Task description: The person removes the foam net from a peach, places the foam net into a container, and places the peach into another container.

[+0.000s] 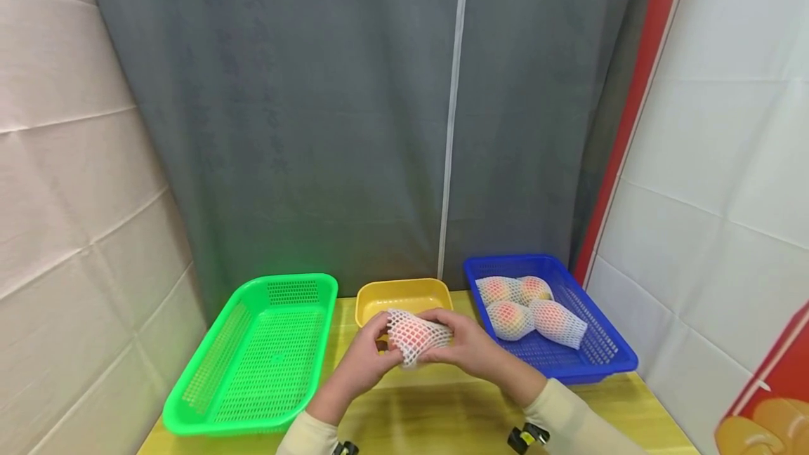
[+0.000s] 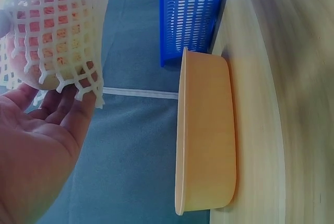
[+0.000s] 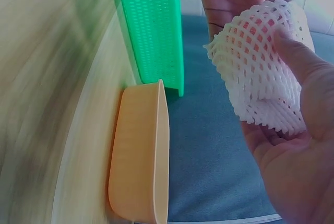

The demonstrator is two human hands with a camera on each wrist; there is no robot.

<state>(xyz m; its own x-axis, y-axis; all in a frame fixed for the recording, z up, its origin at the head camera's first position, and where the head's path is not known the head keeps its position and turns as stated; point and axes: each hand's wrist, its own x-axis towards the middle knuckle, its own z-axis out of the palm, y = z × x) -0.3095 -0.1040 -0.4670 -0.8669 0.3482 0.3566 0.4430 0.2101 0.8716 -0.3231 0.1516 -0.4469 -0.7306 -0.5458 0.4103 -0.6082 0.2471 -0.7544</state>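
Both hands hold one red-and-yellow peach [image 1: 411, 335] in a white foam net sleeve [image 3: 255, 67], raised above the table before the yellow bin. My left hand [image 1: 365, 360] grips the left end, thumb in front and fingers behind and below. In the left wrist view the peach's pale underside shows past the net's edge. My right hand [image 1: 466, 346] pinches the right end, its thumb pressing on the mesh. The sleeve's loose end lies against the right palm in the right wrist view. Some fingertips are hidden behind the fruit.
A green perforated basket [image 1: 272, 364] with nothing in it stands on the left. Behind the hands is a small yellow bin [image 1: 404, 292]. To the right, a blue basket [image 1: 571, 371] contains several netted peaches [image 1: 509, 318]. A grey curtain [image 1: 329, 125] hangs behind the wooden table [image 1: 436, 413].
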